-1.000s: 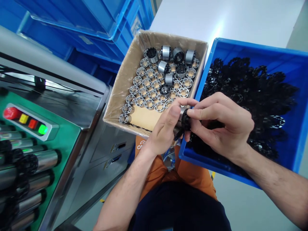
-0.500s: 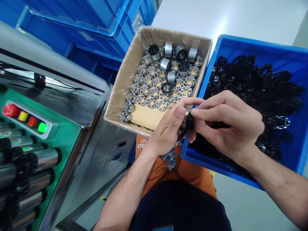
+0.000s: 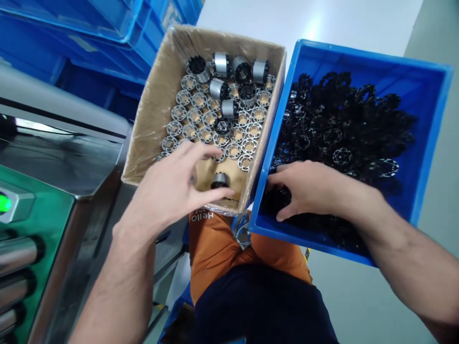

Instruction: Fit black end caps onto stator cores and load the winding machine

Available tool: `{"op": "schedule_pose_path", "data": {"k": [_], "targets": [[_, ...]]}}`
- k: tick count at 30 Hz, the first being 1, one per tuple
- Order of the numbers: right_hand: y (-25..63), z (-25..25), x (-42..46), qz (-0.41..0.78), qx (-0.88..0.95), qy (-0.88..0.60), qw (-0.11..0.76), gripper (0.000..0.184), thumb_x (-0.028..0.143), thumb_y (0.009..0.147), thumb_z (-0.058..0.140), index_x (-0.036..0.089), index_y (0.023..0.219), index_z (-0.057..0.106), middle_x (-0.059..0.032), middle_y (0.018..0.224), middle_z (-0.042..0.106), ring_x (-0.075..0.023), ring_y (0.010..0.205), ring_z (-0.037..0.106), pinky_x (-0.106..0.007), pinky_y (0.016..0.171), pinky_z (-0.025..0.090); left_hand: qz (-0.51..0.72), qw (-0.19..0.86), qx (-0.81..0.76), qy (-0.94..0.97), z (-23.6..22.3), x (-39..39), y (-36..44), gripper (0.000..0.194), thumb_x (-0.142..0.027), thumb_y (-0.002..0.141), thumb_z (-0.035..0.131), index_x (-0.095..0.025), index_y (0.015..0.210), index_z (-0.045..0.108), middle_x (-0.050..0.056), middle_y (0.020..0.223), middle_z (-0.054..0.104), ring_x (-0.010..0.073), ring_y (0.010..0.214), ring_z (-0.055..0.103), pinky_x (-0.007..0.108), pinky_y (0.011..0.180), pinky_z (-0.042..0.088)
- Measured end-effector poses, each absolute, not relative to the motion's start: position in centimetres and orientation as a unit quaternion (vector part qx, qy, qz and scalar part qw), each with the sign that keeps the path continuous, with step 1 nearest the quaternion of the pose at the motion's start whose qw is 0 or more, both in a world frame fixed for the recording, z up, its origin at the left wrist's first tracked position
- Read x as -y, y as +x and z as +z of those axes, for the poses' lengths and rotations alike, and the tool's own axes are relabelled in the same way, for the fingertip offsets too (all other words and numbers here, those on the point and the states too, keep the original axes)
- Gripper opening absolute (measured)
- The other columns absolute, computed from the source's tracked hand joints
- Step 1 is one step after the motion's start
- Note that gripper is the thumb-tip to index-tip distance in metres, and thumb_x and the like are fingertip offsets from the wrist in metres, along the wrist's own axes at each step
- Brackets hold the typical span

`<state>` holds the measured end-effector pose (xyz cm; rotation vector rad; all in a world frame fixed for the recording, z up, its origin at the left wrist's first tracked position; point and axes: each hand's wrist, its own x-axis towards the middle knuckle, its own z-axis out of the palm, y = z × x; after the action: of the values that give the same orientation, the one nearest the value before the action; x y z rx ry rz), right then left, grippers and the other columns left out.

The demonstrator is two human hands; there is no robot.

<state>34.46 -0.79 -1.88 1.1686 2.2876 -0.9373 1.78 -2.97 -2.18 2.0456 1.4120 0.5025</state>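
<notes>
Silver metal with a black end, a short cylinder point(image 3: 220, 178) shows blurred in the head view, inside the tan cardboard box point(image 3: 143, 119), below the left hand point(image 3: 172, 186), whose thumb and fingers stand apart — a brush could knock it into the silver slotted rings point(image 3: 234, 151). Right of the box, the right hand point(image 3: 315, 188) dips among black toothed rings point(image 3: 340, 110) in a blue plastic bin point(image 3: 428, 119) — hidden fingertips, grip uncertain; rings might snag together. The bin's rim stands between the hands.

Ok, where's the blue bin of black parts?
In the head view, the blue bin sits just right of the cardboard box, with the right hand inside it.
</notes>
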Motion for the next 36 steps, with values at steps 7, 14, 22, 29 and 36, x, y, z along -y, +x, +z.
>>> {"op": "schedule_pose_path", "data": {"k": [7, 14, 22, 29, 36], "targets": [[34.0, -1.6, 0.9, -0.251, -0.790, 0.472, 0.301, 0.025, 0.054, 0.108, 0.091, 0.035, 0.124, 0.095, -0.0076, 0.124, 0.095, -0.0388, 0.109, 0.091, -0.039, 0.071, 0.046, 0.504, 0.484, -0.551, 0.456, -3.1, 2.3, 6.6, 0.042, -0.064, 0.102, 0.095, -0.026, 0.100, 0.079, 0.002, 0.087, 0.058, 0.0127, 0.065, 0.044, 0.030, 0.053, 0.029], [34.9, -2.1, 0.7, -0.346, -0.803, 0.408, 0.263, 0.022, 0.028, 0.110, 0.081, 0.035, 0.126, 0.094, -0.0031, 0.121, 0.096, -0.0311, 0.105, 0.090, -0.038, 0.080, 0.052, 0.492, 0.674, -0.470, 0.287, -4.3, 2.5, 11.3, 0.048, -0.029, 0.079, 0.102, -0.027, 0.109, 0.065, 0.001, 0.107, 0.074, 0.0134, 0.088, 0.075, 0.018, 0.060, 0.055], [39.3, -2.1, -2.3, -0.303, -0.772, 0.556, -0.063, 0.023, 0.030, 0.101, 0.079, 0.022, 0.121, 0.084, -0.0049, 0.099, 0.085, -0.0220, 0.079, 0.075, -0.037, 0.076, 0.055, 0.473, 0.650, -0.464, 0.371, -4.9, 3.6, 11.9, 0.077, -0.101, 0.112, 0.059, -0.025, 0.102, 0.072, -0.002, 0.063, 0.055, 0.0119, 0.046, 0.044, 0.027, 0.043, 0.029], [35.8, -0.2, 0.2, -0.464, -0.716, 0.408, -0.325, 0.016, 0.034, 0.102, 0.096, 0.027, 0.112, 0.085, -0.0007, 0.097, 0.081, -0.0175, 0.081, 0.072, -0.032, 0.070, 0.062, 0.471, 0.597, -0.409, 0.504, -5.2, 5.0, 11.0, 0.054, -0.075, 0.105, 0.095, -0.028, 0.119, 0.073, 0.000, 0.090, 0.062, 0.0162, 0.071, 0.051, 0.032, 0.066, 0.046], [34.0, -0.5, 0.9, -0.677, -0.591, 0.332, -0.288, 0.037, 0.037, 0.094, 0.112, 0.022, 0.105, 0.080, 0.0081, 0.074, 0.073, -0.0090, 0.055, 0.062, -0.021, 0.047, 0.051, 0.498, 0.520, -0.429, 0.546, -4.9, 5.7, 10.7, 0.033, -0.058, 0.115, 0.088, -0.030, 0.127, 0.076, 0.000, 0.094, 0.063, 0.0188, 0.078, 0.057, 0.035, 0.076, 0.051]]}}
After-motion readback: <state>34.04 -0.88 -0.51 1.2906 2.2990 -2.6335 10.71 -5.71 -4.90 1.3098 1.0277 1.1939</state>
